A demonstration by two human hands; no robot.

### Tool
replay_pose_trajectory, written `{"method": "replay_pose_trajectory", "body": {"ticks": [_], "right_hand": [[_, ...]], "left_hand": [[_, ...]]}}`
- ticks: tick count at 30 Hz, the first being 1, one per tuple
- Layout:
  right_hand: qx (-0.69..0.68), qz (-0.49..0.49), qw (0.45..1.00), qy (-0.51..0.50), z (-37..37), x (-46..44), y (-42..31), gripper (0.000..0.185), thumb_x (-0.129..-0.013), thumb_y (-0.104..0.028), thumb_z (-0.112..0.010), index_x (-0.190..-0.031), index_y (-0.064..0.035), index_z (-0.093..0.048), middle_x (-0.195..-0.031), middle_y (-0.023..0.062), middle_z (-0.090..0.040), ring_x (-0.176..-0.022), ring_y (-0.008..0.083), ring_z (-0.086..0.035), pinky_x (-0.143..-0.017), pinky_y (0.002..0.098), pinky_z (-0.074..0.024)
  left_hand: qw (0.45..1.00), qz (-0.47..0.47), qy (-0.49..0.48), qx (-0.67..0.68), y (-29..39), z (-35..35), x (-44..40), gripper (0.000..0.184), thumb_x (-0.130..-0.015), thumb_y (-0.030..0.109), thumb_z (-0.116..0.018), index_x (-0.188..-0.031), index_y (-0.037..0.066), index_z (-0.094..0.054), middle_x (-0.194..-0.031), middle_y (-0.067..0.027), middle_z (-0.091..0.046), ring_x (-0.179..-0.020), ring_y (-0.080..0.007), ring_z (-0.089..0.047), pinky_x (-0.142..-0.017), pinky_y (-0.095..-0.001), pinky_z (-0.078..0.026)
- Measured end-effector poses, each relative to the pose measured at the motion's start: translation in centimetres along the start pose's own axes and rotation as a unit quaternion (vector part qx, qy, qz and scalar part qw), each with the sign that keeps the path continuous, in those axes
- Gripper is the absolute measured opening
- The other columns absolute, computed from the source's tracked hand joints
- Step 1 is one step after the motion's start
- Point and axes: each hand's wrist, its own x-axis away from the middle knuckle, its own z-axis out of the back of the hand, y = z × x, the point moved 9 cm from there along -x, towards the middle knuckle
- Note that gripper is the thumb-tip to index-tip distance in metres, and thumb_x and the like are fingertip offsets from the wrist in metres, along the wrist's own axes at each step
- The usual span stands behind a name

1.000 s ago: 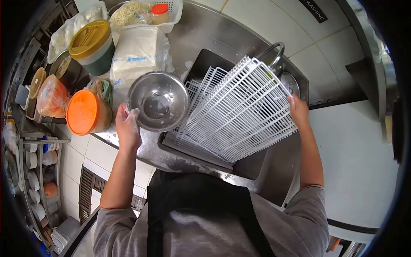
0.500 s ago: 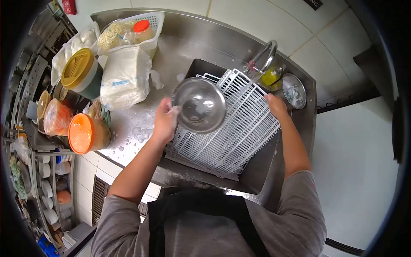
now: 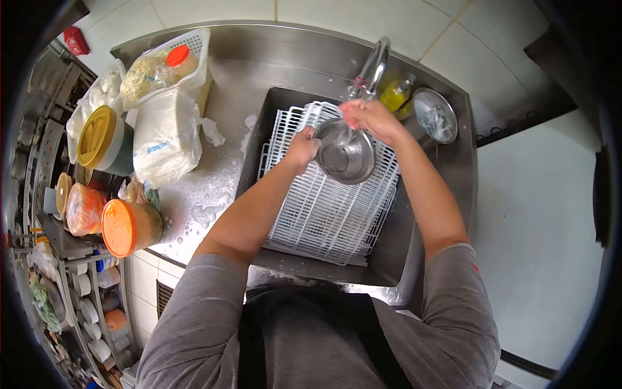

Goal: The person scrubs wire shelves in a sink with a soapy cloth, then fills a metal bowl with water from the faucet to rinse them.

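My left hand (image 3: 302, 150) is closed on the left rim of a round metal bowl (image 3: 346, 170), its thumb over the edge. The bowl is tilted above a stack of white wire racks (image 3: 324, 217) in the sink (image 3: 396, 259). Water runs into the bowl near its upper edge. Just below the tap (image 3: 376, 65) is my right hand (image 3: 376, 120), above the bowl's far rim. Its fingers reach left, loosely apart and pinkish at the tips; I make out nothing held in them.
At the back right are a bottle of yellow liquid (image 3: 394, 96) and a metal container (image 3: 435, 117). Left on the counter (image 3: 227, 78) are a white basket (image 3: 204, 61), a wrapped white package (image 3: 167, 139), a yellow-lidded tub (image 3: 97, 137) and an orange-lidded tub (image 3: 121, 227).
The bowl has moved right and back with my left hand, under the tap. My right hand has left the racks' right edge and come up beside the tap. Water now falls into the bowl.
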Motion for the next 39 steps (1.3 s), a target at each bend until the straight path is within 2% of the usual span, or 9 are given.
{"method": "replay_pose_trajectory", "body": {"ticks": [9, 11, 13, 17, 21, 23, 25, 27, 39], "right_hand": [[-0.078, -0.053, 0.996, -0.002, -1.6, -0.2, -1.9, 0.028, -0.086, -0.005, -0.053, -0.111, 0.0097, -0.052, -0.104, 0.0163, -0.059, -0.099, 0.0214, -0.059, -0.091, 0.0283, -0.0469], [-0.109, -0.028, 0.993, 0.044, -0.8, -0.6, -1.7, 0.030, -0.086, -0.004, -0.052, -0.112, 0.0114, -0.049, -0.108, 0.0195, -0.056, -0.102, 0.0224, -0.057, -0.093, 0.0287, -0.0458], [-0.054, -0.038, 0.991, 0.120, 0.9, -0.5, -1.0, 0.031, -0.087, -0.002, -0.050, -0.114, 0.0120, -0.047, -0.113, 0.0202, -0.053, -0.106, 0.0232, -0.055, -0.095, 0.0287, -0.0445], [-0.228, -0.030, 0.973, -0.004, -1.1, -1.3, 0.4, 0.026, -0.088, -0.008, -0.051, -0.110, 0.0045, -0.053, -0.104, 0.0155, -0.059, -0.097, 0.0220, -0.059, -0.081, 0.0274, -0.0483], [0.236, -0.011, 0.948, 0.211, 2.6, -0.8, -0.1, 0.040, -0.083, -0.018, -0.055, -0.118, 0.0000, -0.049, -0.120, 0.0229, -0.049, -0.105, 0.0328, -0.054, -0.088, 0.0365, -0.0455], [0.546, 0.086, 0.776, 0.305, 2.3, 0.5, -2.1, 0.049, -0.079, -0.018, -0.056, -0.125, -0.0039, -0.044, -0.121, 0.0244, -0.047, -0.100, 0.0387, -0.055, -0.090, 0.0357, -0.0430], [0.517, 0.009, 0.812, 0.270, 4.3, -0.8, 1.7, 0.055, -0.079, -0.009, -0.051, -0.132, -0.0079, -0.036, -0.122, 0.0217, -0.048, -0.089, 0.0351, -0.061, -0.077, 0.0355, -0.0497], [0.016, -0.146, 0.972, 0.186, 3.0, 1.3, 4.8, 0.061, -0.077, -0.002, -0.048, -0.135, -0.0072, -0.029, -0.121, 0.0203, -0.048, -0.074, 0.0283, -0.064, -0.058, 0.0328, -0.0517], [0.040, -0.069, 0.966, 0.247, 0.6, -0.8, 4.5, 0.018, -0.075, -0.003, -0.055, -0.092, 0.0027, -0.054, -0.075, 0.0136, -0.061, -0.051, 0.0179, -0.060, -0.039, 0.0259, -0.0459]], "left_hand": [[0.988, -0.058, -0.098, -0.099, 5.0, -5.1, -1.9, 0.051, -0.075, -0.002, -0.048, -0.125, 0.004, -0.043, -0.120, -0.0104, -0.048, -0.110, -0.0228, -0.046, -0.091, -0.0334, -0.039], [0.945, -0.108, -0.032, -0.308, 5.3, -3.6, -3.5, 0.041, -0.073, -0.002, -0.050, -0.114, 0.007, -0.050, -0.104, -0.0084, -0.054, -0.095, -0.0197, -0.052, -0.081, -0.0309, -0.042], [0.996, -0.023, -0.073, -0.040, 5.5, -3.4, -3.8, 0.026, -0.072, 0.000, -0.052, -0.096, 0.010, -0.051, -0.084, -0.0041, -0.053, -0.074, -0.0141, -0.050, -0.064, -0.0268, -0.040], [0.999, 0.001, 0.044, 0.004, 6.4, -1.1, -2.7, 0.022, -0.071, -0.001, -0.051, -0.088, 0.012, -0.046, -0.074, -0.0011, -0.048, -0.060, -0.0108, -0.042, -0.047, -0.0269, -0.031], [0.985, -0.009, 0.132, 0.109, 4.1, 0.7, -1.5, 0.024, -0.071, -0.003, -0.050, -0.088, 0.013, -0.045, -0.074, -0.0011, -0.048, -0.060, -0.0121, -0.043, -0.049, -0.0275, -0.033], [0.969, -0.036, 0.101, 0.225, 3.5, 0.8, -1.1, 0.025, -0.070, -0.004, -0.048, -0.088, 0.013, -0.044, -0.075, -0.0013, -0.048, -0.063, -0.0129, -0.045, -0.054, -0.0284, -0.037], [0.967, -0.050, 0.106, 0.227, 3.1, 1.7, -1.2, 0.021, -0.076, -0.002, -0.049, -0.090, 0.014, -0.045, -0.072, -0.0029, -0.047, -0.061, -0.0121, -0.045, -0.052, -0.0271, -0.038], [0.947, -0.020, 0.086, 0.307, 2.6, 2.4, -1.0, 0.013, -0.081, 0.005, -0.050, -0.089, 0.014, -0.046, -0.071, -0.0012, -0.046, -0.060, -0.0108, -0.043, -0.053, -0.0254, -0.038], [0.984, 0.035, 0.141, 0.104, -2.7, 5.6, -2.6, 0.028, -0.094, 0.033, -0.039, -0.104, 0.008, -0.048, -0.099, -0.0083, -0.053, -0.087, -0.0171, -0.053, -0.068, -0.0326, -0.047]]}}
